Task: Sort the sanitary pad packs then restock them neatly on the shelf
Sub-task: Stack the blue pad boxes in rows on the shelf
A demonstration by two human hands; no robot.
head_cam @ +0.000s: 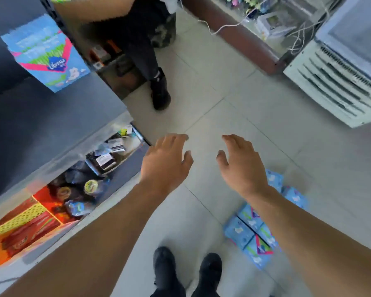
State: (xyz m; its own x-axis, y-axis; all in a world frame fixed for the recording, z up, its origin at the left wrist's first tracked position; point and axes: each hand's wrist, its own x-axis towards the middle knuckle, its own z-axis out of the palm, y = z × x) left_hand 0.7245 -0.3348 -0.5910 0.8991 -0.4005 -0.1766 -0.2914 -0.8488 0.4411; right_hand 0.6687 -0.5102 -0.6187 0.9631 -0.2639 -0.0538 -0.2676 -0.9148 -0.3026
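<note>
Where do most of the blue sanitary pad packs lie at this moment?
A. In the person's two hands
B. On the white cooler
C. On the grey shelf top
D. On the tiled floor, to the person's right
D: the pile of blue pad packs lies on the floor tiles under the right forearm, while the left hand and right hand hold nothing.

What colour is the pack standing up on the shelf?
The pack on the shelf is light blue with pink and green stripes, seen in the head view.
</note>
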